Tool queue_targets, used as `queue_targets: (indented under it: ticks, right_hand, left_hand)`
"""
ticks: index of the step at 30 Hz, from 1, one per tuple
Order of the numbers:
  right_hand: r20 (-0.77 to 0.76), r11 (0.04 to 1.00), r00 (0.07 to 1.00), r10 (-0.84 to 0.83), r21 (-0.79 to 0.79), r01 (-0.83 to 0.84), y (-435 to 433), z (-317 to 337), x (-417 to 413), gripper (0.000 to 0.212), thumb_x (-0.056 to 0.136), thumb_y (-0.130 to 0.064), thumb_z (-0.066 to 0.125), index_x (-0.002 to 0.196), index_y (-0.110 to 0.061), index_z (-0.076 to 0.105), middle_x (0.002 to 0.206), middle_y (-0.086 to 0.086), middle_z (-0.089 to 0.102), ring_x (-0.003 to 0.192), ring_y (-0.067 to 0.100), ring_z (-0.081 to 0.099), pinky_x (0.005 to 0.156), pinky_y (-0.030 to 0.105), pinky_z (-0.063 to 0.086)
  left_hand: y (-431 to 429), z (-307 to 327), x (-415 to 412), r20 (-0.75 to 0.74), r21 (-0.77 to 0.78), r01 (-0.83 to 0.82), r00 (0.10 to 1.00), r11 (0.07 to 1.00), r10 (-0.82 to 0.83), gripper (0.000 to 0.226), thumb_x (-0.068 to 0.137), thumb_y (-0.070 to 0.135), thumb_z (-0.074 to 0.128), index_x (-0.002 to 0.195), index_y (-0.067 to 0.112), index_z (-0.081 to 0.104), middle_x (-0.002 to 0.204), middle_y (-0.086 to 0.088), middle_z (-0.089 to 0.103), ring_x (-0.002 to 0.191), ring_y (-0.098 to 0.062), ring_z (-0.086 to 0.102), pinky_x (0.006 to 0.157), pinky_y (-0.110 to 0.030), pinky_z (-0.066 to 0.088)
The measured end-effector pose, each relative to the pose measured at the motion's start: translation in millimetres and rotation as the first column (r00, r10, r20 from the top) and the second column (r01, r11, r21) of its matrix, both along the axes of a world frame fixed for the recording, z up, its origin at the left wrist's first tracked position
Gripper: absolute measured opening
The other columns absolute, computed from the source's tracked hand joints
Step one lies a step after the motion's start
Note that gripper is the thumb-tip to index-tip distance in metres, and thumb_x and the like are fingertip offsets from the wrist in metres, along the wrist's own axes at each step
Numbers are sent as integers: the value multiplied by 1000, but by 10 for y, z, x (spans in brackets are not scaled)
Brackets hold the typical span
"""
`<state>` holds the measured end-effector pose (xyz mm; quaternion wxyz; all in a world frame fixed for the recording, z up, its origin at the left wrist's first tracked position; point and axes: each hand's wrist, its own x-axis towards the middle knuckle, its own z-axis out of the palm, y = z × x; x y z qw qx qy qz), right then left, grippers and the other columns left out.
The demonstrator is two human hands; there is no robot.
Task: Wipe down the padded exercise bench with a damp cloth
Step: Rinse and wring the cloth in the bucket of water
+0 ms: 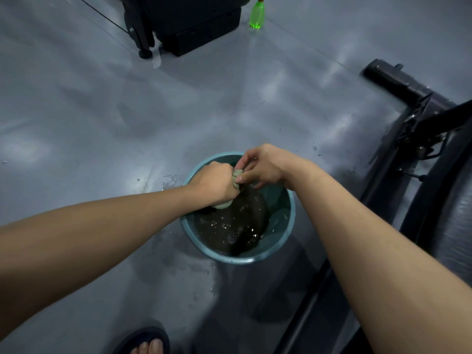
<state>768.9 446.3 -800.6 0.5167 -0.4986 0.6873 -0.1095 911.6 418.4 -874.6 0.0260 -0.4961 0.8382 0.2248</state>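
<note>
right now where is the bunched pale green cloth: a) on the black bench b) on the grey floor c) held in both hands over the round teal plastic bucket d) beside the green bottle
c: the left hand grips the bunched pale green cloth and the right hand pinches its top, above the round teal plastic bucket.

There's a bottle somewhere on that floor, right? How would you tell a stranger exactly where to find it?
Look to the far end of the grey floor, where the black base of a gym machine stands. Just to the right of it in the picture, upright on the floor, is the bottle. It is the only bright green thing there, see-through, with a reddish cap.
</note>
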Motion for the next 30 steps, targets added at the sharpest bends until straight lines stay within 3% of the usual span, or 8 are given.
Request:
queue_targets:
  ticks: [7,12,15,18,21,24,26,30]
  right_hand:
    - [-103,998,995,-13,62,20,3,-7,-15,17,85,-13,82,84,-12,65,104,28,69,91,33,69,78,50,62]
    - [-108,996,994,21,85,-12,-13,25,-25,19,86,-16,81,99,-16,67,107,15,71,94,23,68,77,48,61]
    - [-86,997,995,-40,63,45,-24,71,-40,56,83,-11,82,131,-18,53,118,11,64,95,22,66,85,54,60]
    - [-203,986,976,83,161,-50,6,74,-40,89,75,-17,88,148,-19,36,126,14,61,103,28,67,85,57,60]
    - [-310,979,929,200,101,-177,70,-17,75,112,56,-41,98,147,-20,35,128,0,58,113,22,60,93,40,56]
    - [-445,968,879,172,-87,-233,60,-60,91,90,53,-54,96,125,-22,52,110,-2,62,107,23,60,88,35,51]
    - [-540,949,827,158,-148,-278,37,-46,41,71,54,-59,93,103,-25,54,100,-1,64,102,28,62,78,38,51]
    - [-620,925,776,111,-221,-309,36,13,18,64,55,-70,86,96,-30,56,101,0,67,102,31,63,71,34,42]
  left_hand:
    - [49,22,-15,-50,37,-12,999,999,13,17,89,35,56,78,22,58,79,-4,54,76,-31,58,63,-32,42]
    - [55,-5,7,-93,100,-47,994,994,56,18,89,36,57,79,21,59,78,-1,56,75,-29,57,62,-32,41]
    - [-37,34,21,-210,157,-94,970,983,126,22,86,29,61,68,21,54,69,2,59,76,-28,62,60,-31,39]
    - [-50,112,-24,-371,297,-210,873,932,315,30,88,31,66,61,21,59,54,7,60,63,-21,62,62,-31,49]
    - [-15,181,-128,-483,577,-220,684,786,546,16,90,24,66,76,17,68,64,5,68,61,-14,63,50,-20,46]
    - [-13,244,-148,-460,765,-168,533,622,710,11,81,26,69,81,16,65,65,-4,66,57,-18,62,50,-20,44]
    - [-45,294,-79,-461,800,-84,548,594,698,30,63,36,74,82,15,64,66,-9,65,51,-22,60,57,-30,49]
    - [-137,410,73,-445,875,161,640,456,627,28,81,39,70,95,16,65,76,-11,67,64,-24,63,77,-49,60]
